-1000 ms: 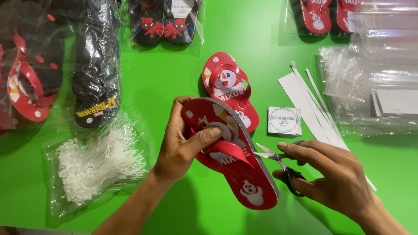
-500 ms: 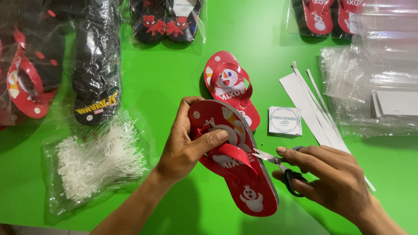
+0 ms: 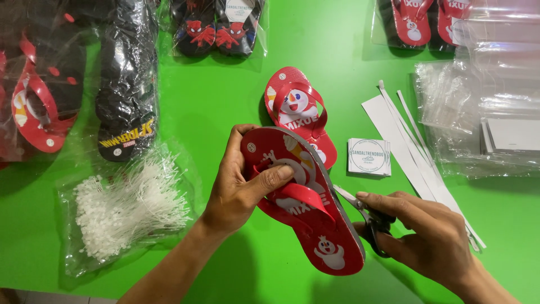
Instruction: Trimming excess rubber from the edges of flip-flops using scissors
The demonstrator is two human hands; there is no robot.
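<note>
Gripping one red flip-flop (image 3: 306,208) above the green table (image 3: 225,95), the left hand (image 3: 239,188) is closed around its toe end, thumb pressed on the red strap, fingers curled behind the sole. That flip-flop sits at the centre of the view, tilted, heel toward five o'clock; its red sole carries a white snowman figure near the heel and pale cartoon prints up front. At four o'clock the right hand (image 3: 427,236) is curled around one pair of scissors (image 3: 365,217), fingers through the dark handles, the blades touching the flip-flop's edge; how far the blades gape I cannot tell. At nine o'clock lies one clear bag of white plastic ties (image 3: 126,211). Just beyond the held one, at twelve o'clock, a second red flip-flop (image 3: 298,112) lies flat. At two o'clock sit one small stack of square labels (image 3: 368,156) and several white paper strips (image 3: 413,152). Farther out, bagged flip-flops (image 3: 216,25) line the far edge.
</note>
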